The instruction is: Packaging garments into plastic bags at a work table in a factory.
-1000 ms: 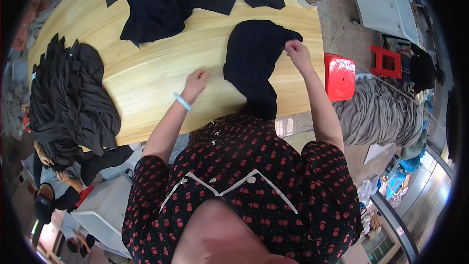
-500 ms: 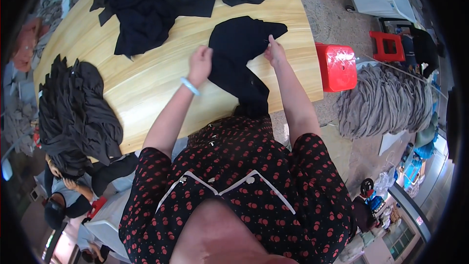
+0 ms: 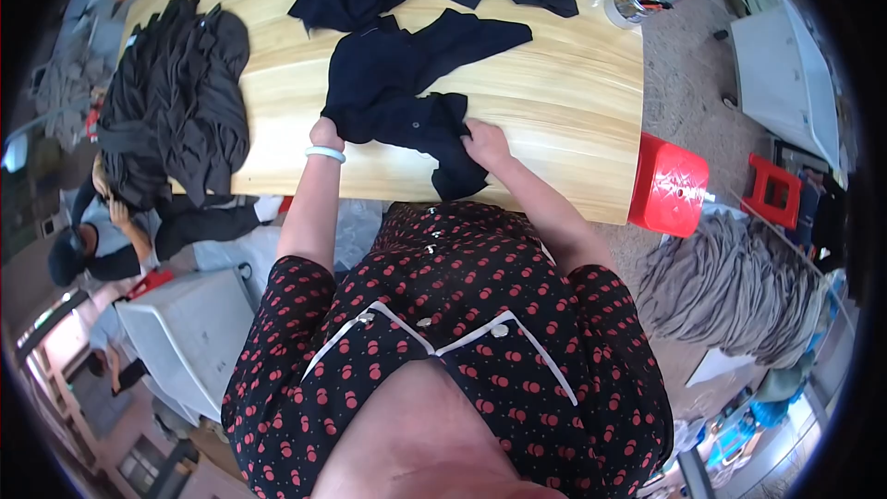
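Since a second ago the dark garment (image 3: 407, 92) has been spread wider across the wooden table (image 3: 554, 120), its near corner hanging over the edge. Left hand (image 3: 325, 134) and right hand (image 3: 485, 143) each grip its near hem. Beside the table stand a red stool (image 3: 670, 187) and a grey cloth heap (image 3: 730, 286) on the floor.
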`<action>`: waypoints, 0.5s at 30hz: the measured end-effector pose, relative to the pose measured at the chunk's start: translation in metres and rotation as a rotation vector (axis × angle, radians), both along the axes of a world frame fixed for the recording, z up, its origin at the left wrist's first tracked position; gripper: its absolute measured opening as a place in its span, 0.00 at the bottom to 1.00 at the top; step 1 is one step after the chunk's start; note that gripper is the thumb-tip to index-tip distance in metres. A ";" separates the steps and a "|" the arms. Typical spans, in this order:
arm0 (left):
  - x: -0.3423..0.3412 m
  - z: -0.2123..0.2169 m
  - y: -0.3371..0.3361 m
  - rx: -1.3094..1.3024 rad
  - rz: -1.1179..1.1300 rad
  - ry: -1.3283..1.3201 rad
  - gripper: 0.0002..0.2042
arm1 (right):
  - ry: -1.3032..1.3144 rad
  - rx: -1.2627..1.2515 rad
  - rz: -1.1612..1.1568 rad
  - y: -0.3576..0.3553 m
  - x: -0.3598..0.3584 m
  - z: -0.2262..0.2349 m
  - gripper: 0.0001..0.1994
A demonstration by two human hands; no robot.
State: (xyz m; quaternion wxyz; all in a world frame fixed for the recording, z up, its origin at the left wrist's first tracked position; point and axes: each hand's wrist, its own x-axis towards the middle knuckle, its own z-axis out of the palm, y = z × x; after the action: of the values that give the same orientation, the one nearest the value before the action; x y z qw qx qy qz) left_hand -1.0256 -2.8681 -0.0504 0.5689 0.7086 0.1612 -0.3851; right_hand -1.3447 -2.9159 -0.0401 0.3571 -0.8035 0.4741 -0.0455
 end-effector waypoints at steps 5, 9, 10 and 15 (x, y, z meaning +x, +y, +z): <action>-0.001 -0.019 0.032 -0.035 0.110 -0.035 0.13 | -0.605 0.485 -0.557 -0.057 -0.050 0.030 0.11; -0.035 0.003 0.038 0.310 -0.234 -0.275 0.14 | -0.903 0.679 -0.637 -0.080 -0.098 0.109 0.10; -0.045 0.005 0.034 0.261 -0.242 -0.270 0.14 | -0.912 0.660 -0.612 -0.084 -0.107 0.122 0.10; -0.105 0.021 0.011 0.373 -0.424 -1.092 0.10 | -0.929 0.550 -0.613 -0.098 -0.134 0.184 0.10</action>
State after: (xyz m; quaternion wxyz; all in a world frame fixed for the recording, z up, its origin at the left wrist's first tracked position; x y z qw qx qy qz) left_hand -1.1306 -2.8568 -0.0293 0.3468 0.9077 -0.2336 -0.0365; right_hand -1.4783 -3.0140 0.1440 0.6907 -0.4058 0.4726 -0.3672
